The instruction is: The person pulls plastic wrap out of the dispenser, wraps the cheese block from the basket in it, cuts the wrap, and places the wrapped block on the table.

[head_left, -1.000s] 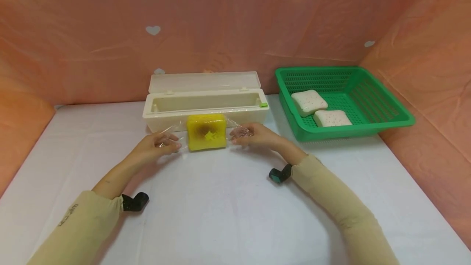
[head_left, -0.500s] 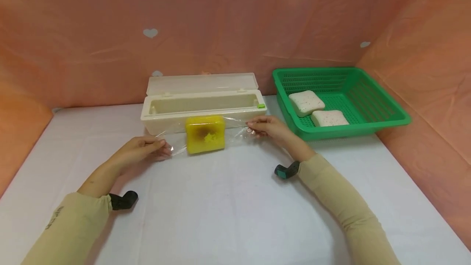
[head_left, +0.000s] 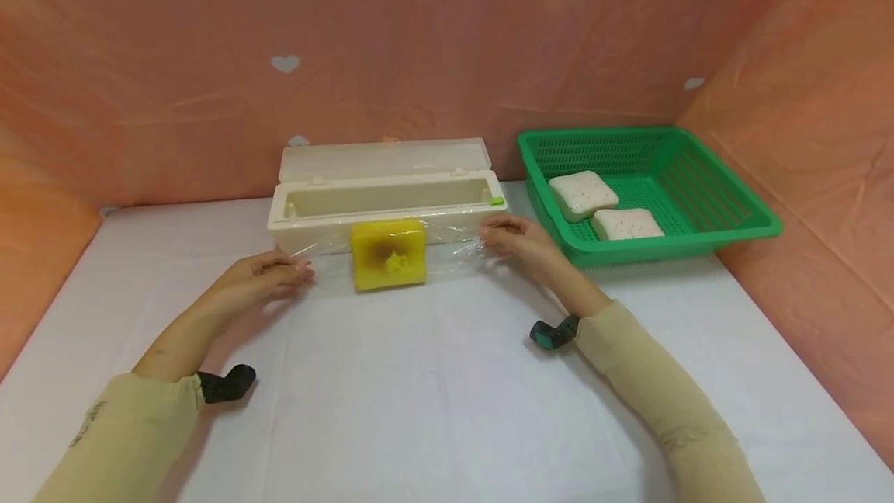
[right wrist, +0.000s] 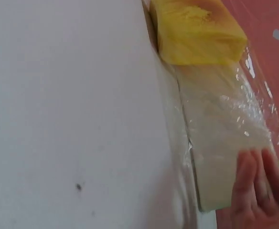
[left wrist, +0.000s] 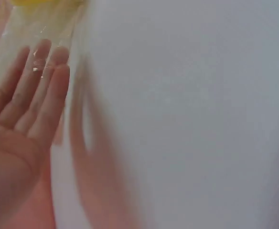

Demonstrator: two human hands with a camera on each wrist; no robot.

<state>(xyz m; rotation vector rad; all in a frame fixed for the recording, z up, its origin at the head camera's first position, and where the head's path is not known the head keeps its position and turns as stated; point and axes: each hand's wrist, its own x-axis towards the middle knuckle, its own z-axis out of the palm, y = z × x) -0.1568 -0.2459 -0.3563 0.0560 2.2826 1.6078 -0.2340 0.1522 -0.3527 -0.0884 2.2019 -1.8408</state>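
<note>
A yellow block shaped like a bread slice, with a brown patch, stands against the front of the open white cling film box. Clear cling film covers it and spreads out to both sides. My left hand is at the film's left end; in the left wrist view its fingers are straight, with film glints over the tips and the thumb apart. At the right end, my right hand has its fingers extended by the film, the thumb separate at the view's edge.
A green basket at the right holds two white speckled bread-shaped blocks. The box's lid leans back, and a small green tab sits at its right end. A peach cloth with hearts hangs behind the white table.
Both hands have moved outward from the yellow block, the left to the left and the right to the right. The film at the sides has spread wider, and the fingers have loosened.
</note>
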